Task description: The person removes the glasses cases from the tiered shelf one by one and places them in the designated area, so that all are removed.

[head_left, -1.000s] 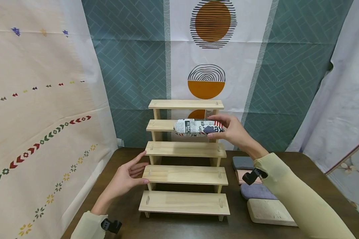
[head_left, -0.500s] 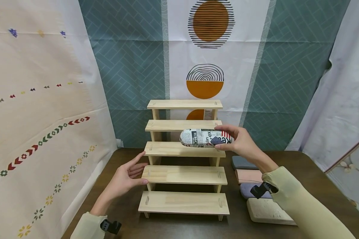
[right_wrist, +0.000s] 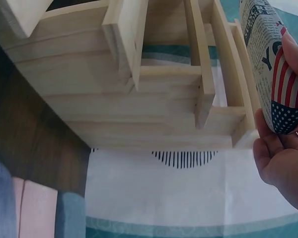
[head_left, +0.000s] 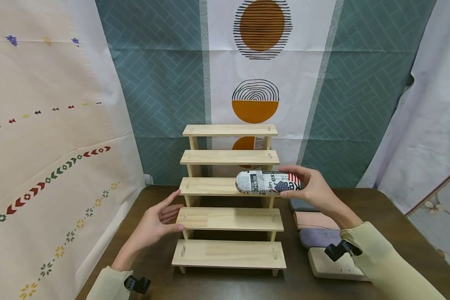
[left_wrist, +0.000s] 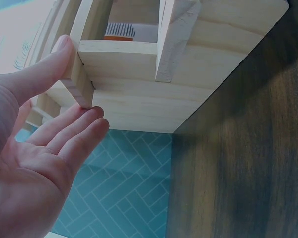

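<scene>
My right hand (head_left: 315,189) pinches one end of a glasses case (head_left: 262,182), long and round-ended with a newspaper and American-flag print. It is held level in front of the third shelf's right half. In the right wrist view, the thumb lies on the flag print and the fingers are beneath the case (right_wrist: 268,64). A pale wooden five-step display stand (head_left: 228,254) stands on the table. At its left side, my left hand (head_left: 155,225) holds a shelf end between thumb and fingers, as the left wrist view shows. Its index fingertip touches the shelf above.
Right of the stand, a grey-blue case (head_left: 300,205), a pink case (head_left: 316,221), a purple case (head_left: 320,238) and a cream case (head_left: 335,263) lie in a row on the dark wooden table (head_left: 300,289). A patterned cloth (head_left: 157,83) hangs behind the stand.
My right hand has brought the glasses case down and to the right, from in front of the second shelf from the top to the third. The left hand stays on the stand.
</scene>
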The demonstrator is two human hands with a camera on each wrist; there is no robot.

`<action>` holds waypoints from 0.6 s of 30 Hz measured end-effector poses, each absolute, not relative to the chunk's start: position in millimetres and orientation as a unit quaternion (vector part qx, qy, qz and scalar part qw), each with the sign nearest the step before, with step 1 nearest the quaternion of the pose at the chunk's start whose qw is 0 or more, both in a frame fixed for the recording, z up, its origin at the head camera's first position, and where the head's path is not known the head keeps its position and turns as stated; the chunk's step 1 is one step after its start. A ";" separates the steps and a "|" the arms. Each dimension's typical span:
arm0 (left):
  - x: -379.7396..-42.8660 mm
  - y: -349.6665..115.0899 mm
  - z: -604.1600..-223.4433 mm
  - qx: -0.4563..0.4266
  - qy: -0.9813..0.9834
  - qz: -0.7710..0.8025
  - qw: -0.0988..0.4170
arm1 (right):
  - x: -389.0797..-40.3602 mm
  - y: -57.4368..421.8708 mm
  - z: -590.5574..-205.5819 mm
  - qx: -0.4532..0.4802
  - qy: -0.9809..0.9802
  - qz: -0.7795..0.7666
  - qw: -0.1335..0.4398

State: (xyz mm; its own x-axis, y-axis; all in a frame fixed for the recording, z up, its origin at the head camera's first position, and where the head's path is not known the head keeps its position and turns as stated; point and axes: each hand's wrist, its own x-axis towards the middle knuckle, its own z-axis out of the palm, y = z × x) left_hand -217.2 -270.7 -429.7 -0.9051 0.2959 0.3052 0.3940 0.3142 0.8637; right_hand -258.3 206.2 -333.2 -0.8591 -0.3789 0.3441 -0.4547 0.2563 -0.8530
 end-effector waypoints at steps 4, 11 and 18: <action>-216.7 -270.8 -430.0 -0.210 -0.809 -0.547 0.043 | -253.9 215.4 -336.9 0.257 -0.798 0.544 0.034; -216.6 -269.8 -429.4 -0.212 -0.807 -0.549 0.041 | -246.3 235.9 -344.4 0.249 -0.804 0.540 0.029; -217.3 -270.4 -428.8 -0.210 -0.807 -0.551 0.038 | -238.0 254.1 -351.5 0.240 -0.803 0.544 0.040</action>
